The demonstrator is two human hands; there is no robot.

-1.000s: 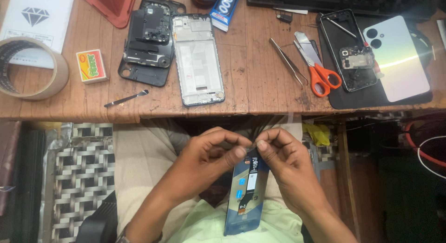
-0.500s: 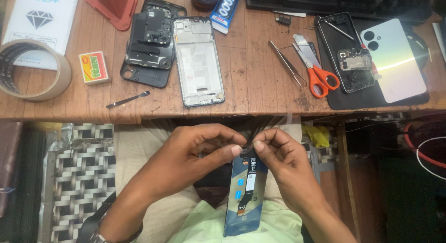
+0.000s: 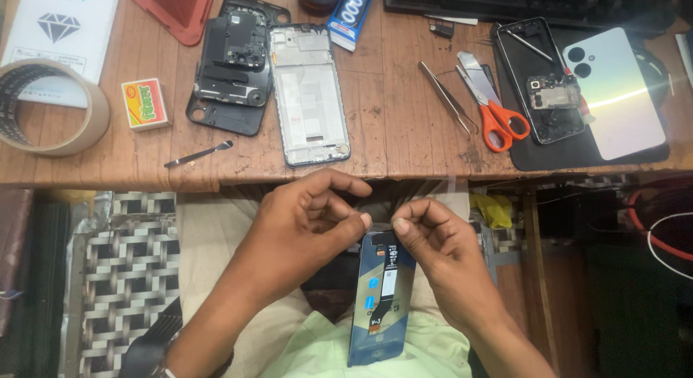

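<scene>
A worn wooden table (image 3: pixel 404 125) fills the upper half of the frame, and below its edge we look down at our lap, with a woven black-and-white chair seat (image 3: pixel 123 277) in the lower left.

In the lower centre we hold a phone display panel (image 3: pixel 381 306) upright over our lap, its back facing us, with an orange flex cable running down its middle. Our left hand (image 3: pixel 303 226) pinches at the panel's top edge with thumb and forefinger, the other fingers curled. Our right hand (image 3: pixel 433 241) does the same just beside it, fingertips almost meeting those of the left. Whether the fingers grip the panel itself or a thin film on it, we cannot tell.

On the table, in the upper centre, lies a bare grey phone frame (image 3: pixel 309 93), touching a black phone back with exposed boards (image 3: pixel 231 64) to its left. A small yellow box (image 3: pixel 144 103) and a roll of brown tape (image 3: pixel 50 107) sit in the upper left, with a thin metal pry tool (image 3: pixel 198 154) near the table edge. Towards the upper right we see tweezers (image 3: pixel 449 96), orange-handled scissors (image 3: pixel 491 107), an opened black phone (image 3: pixel 541 78) and a silvery back cover (image 3: pixel 619 93) resting on a dark mat (image 3: pixel 556 154).
</scene>
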